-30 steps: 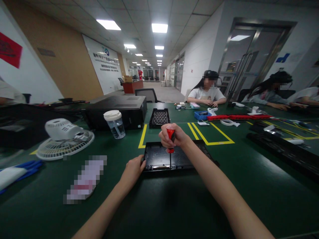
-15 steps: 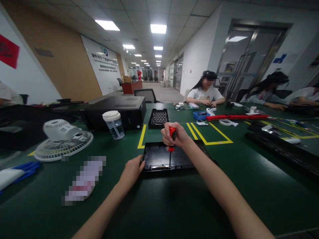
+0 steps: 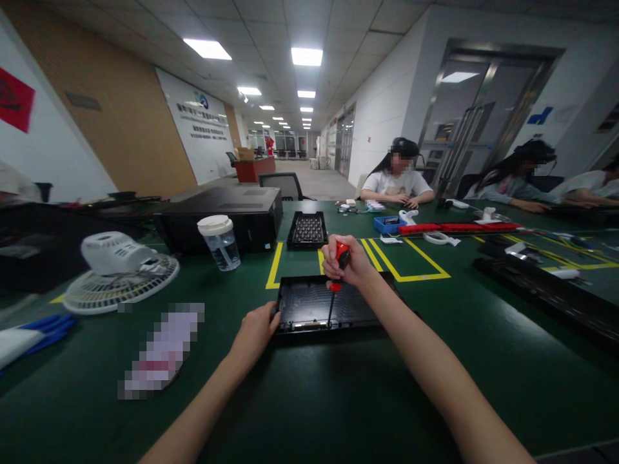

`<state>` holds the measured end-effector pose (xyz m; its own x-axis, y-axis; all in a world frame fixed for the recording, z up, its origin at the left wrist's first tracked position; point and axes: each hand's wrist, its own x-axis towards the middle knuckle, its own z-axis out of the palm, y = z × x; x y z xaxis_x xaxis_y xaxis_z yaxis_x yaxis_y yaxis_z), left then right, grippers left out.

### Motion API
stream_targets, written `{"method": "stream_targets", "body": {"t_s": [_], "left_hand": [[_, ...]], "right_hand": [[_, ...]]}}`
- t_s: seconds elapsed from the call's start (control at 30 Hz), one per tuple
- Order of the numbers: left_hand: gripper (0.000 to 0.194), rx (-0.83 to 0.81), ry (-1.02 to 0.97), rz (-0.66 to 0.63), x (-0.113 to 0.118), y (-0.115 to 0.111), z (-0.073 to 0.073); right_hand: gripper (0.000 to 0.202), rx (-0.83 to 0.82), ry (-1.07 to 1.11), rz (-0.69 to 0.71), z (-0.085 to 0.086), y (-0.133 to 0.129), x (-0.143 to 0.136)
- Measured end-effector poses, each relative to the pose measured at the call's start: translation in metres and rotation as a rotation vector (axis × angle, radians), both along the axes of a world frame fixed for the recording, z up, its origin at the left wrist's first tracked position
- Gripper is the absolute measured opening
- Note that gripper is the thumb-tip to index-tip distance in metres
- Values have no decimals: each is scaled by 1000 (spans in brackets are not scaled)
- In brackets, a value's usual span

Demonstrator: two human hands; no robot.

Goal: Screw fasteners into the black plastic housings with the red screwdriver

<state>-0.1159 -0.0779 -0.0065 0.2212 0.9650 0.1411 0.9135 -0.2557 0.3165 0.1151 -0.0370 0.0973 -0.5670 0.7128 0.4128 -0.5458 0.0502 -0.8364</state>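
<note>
A shallow black panel (image 3: 348,309) with raised edges lies in front of me on the green table (image 3: 300,399). My right hand (image 3: 344,261) is closed around the red and black handle of a screwdriver (image 3: 342,258). Its shaft leans slightly, and the tip meets the panel's near edge, just right of a small metallic strip (image 3: 310,325). At the panel's left edge, my left hand (image 3: 258,325) grips the rim, thumb on top.
A black tray (image 3: 307,230) stands beyond the panel, with a lidded cup (image 3: 220,242) and a large black case (image 3: 222,216) to its left. Further left is a white fan (image 3: 120,270). A blue box (image 3: 388,224) and a seated person (image 3: 399,177) are across the table.
The screwdriver handle has tipped to the right with my right hand, while its tip stays at about the same spot. My left hand keeps its place on the panel.
</note>
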Motion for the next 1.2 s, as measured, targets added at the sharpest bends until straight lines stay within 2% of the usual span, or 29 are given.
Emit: {"method": "stream_targets", "body": {"t_s": [0.27,0.6,0.83,1.2], "left_hand": [[33,-6,0,5,-1,0,-1],[31,-18,6,12,0,1,0],[33,-11,4,17,0,1,-2],[35,-12,-20,14,0,0,-1]], "right_hand": [[29,-7,-9,-52,1,-7,-3],[32,16,17,-52,4,-15,-13],[27,-14,-20,-222,5,-19,-20],[27,55,-38,-461,5,-30,-33]]}}
